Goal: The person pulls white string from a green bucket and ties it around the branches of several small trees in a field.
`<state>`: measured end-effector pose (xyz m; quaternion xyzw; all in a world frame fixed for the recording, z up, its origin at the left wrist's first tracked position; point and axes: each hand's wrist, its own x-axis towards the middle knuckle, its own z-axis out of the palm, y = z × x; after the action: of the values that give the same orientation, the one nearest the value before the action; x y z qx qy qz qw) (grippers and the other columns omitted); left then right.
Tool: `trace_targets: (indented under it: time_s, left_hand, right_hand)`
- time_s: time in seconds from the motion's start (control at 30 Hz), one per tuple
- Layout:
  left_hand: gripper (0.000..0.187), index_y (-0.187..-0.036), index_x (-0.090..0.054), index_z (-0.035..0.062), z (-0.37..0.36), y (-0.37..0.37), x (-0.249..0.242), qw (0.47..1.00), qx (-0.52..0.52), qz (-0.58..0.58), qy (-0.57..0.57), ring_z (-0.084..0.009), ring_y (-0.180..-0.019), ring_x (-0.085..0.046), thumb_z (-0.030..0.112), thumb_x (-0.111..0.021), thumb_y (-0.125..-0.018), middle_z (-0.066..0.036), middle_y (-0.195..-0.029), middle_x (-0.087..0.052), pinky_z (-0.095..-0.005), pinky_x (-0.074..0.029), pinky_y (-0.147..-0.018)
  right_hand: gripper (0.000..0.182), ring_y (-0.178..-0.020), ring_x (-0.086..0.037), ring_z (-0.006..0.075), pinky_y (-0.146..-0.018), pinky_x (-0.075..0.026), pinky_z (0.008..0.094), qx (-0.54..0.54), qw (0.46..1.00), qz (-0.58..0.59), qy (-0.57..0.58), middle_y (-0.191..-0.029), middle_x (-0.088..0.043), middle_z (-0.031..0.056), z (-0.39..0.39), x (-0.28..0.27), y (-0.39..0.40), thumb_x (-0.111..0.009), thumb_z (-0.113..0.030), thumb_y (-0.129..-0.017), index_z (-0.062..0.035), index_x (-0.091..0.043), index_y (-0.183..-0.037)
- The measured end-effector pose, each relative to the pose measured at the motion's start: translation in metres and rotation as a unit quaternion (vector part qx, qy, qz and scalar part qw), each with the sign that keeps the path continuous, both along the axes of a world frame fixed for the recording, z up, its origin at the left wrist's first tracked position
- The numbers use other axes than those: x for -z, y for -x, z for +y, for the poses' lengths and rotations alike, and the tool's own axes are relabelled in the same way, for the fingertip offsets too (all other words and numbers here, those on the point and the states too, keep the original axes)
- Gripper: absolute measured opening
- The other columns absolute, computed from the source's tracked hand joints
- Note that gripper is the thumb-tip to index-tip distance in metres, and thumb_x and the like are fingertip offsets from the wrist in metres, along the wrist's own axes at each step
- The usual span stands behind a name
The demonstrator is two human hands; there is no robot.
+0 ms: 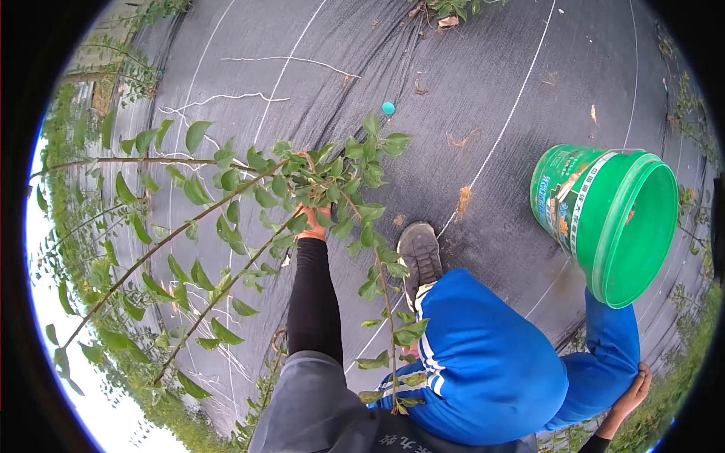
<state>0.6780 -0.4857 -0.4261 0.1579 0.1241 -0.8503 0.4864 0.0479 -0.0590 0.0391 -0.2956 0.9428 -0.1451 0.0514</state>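
Left hand [312, 224]: fingers closing around leafy branches [226, 219]. Right hand [633, 394]: fingers gripping blue garment [491, 362]; green bucket [612, 219] hanging nearby.

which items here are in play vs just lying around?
In play: left hand among the leafy branches; right hand by the blue garment, green bucket above it.
Lying about: bottle cap, white string, dry leaves.

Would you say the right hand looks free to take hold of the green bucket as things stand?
Probably not at once. The right hand rests low on the blue trouser leg, and the green bucket hangs above it, apart. Nothing blocks the way, but the left hand is busy gripping the leafy branches.
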Motion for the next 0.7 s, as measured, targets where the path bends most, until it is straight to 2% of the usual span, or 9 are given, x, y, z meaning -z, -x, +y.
trace_targets:
  time_s: [0.1,0.2,0.37,0.43,0.5,0.53,0.57,0.6,0.7]
  left_hand:
    - [0.029,-0.110,-0.053,0.0015,0.001,0.024,-0.009,0.995,-0.065,0.018,0.076,-0.0214,-0.100,-0.054,0.020,-0.048,-0.089,-0.014,-0.114,-0.056,-0.0389,-0.048,-0.073]
    - [0.026,-0.108,-0.054,0.0011,-0.003,0.031,-0.007,0.962,-0.131,-0.193,0.139,-0.0238,-0.101,-0.054,0.017,-0.047,-0.089,-0.013,-0.112,-0.057,-0.0377,-0.047,-0.081]
    - [0.025,-0.105,-0.055,0.0019,-0.002,0.012,-0.026,0.974,-0.073,-0.162,0.138,-0.0252,-0.098,-0.056,0.018,-0.045,-0.090,-0.011,-0.110,-0.058,-0.0352,-0.044,-0.088]
    - [0.027,-0.110,-0.054,0.0043,-0.008,-0.026,-0.007,0.718,0.072,-0.623,0.302,-0.0236,-0.096,-0.057,0.020,-0.044,-0.091,-0.010,-0.110,-0.059,-0.0349,-0.045,-0.087]
    - [0.028,-0.113,-0.053,0.0055,-0.007,-0.036,-0.016,0.492,0.150,-0.781,0.356,-0.0228,-0.095,-0.057,0.021,-0.044,-0.092,-0.009,-0.109,-0.059,-0.0347,-0.046,-0.087]
    - [0.028,-0.113,-0.053,0.0062,-0.017,-0.030,-0.043,0.771,0.105,-0.570,0.262,-0.0228,-0.096,-0.057,0.022,-0.043,-0.092,-0.009,-0.110,-0.059,-0.0367,-0.045,-0.088]
    - [0.028,-0.113,-0.053,0.0065,-0.022,-0.027,-0.055,0.875,0.079,-0.432,0.205,-0.0228,-0.097,-0.058,0.023,-0.043,-0.093,-0.008,-0.110,-0.059,-0.0378,-0.045,-0.089]
    - [0.028,-0.113,-0.053,0.0069,-0.027,-0.026,-0.066,0.948,0.048,-0.287,0.128,-0.0229,-0.098,-0.058,0.023,-0.043,-0.093,-0.008,-0.110,-0.059,-0.0388,-0.045,-0.090]
    - [0.034,-0.119,-0.050,0.0075,-0.044,-0.032,-0.070,0.953,0.059,-0.294,0.031,-0.0255,-0.106,-0.055,0.028,-0.041,-0.095,-0.008,-0.112,-0.059,-0.0440,-0.043,-0.093]
  right_hand:
    - [0.027,-0.097,-0.053,0.0249,-0.090,-0.038,0.0356,0.000,1.000,0.006,0.002,-0.102,-0.058,0.0133,-0.001,0.000,-0.003,-0.037,-0.013,-0.093,0.0032,-0.057,-0.102]
    - [0.028,-0.098,-0.053,0.0253,-0.091,-0.038,0.0359,0.009,1.000,0.018,0.000,-0.104,-0.058,0.0135,-0.004,0.001,-0.009,-0.037,-0.013,-0.093,0.0031,-0.057,-0.102]
    - [0.027,-0.100,-0.053,0.0245,-0.093,-0.037,0.0355,0.019,1.000,0.015,0.003,-0.104,-0.058,0.0131,-0.006,0.002,-0.013,-0.037,-0.013,-0.093,0.0030,-0.057,-0.102]
    - [0.027,-0.101,-0.052,0.0241,-0.094,-0.036,0.0353,0.023,1.000,0.009,0.005,-0.104,-0.058,0.0128,-0.001,0.003,-0.009,-0.037,-0.012,-0.093,0.0031,-0.057,-0.102]
    - [0.029,-0.099,-0.053,0.0196,-0.092,-0.037,0.0313,0.001,1.000,0.009,0.020,-0.103,-0.059,0.0095,0.006,0.006,-0.004,-0.037,-0.015,-0.094,0.0031,-0.058,-0.104]
    - [0.029,-0.099,-0.053,0.0196,-0.092,-0.037,0.0313,0.006,1.000,0.007,0.015,-0.103,-0.059,0.0095,0.007,0.006,-0.005,-0.037,-0.015,-0.094,0.0031,-0.058,-0.104]
    - [0.029,-0.099,-0.053,0.0196,-0.092,-0.037,0.0313,0.014,1.000,0.003,0.021,-0.104,-0.059,0.0095,0.006,0.007,-0.005,-0.037,-0.015,-0.094,0.0032,-0.058,-0.105]
    - [0.029,-0.100,-0.053,0.0196,-0.093,-0.037,0.0312,0.021,0.999,-0.001,0.026,-0.104,-0.059,0.0095,0.005,0.007,-0.005,-0.037,-0.015,-0.095,0.0032,-0.058,-0.105]
    - [0.030,-0.101,-0.052,0.0196,-0.093,-0.036,0.0313,0.046,0.999,-0.011,0.024,-0.105,-0.058,0.0099,0.005,0.006,-0.006,-0.037,-0.015,-0.095,0.0034,-0.057,-0.106]
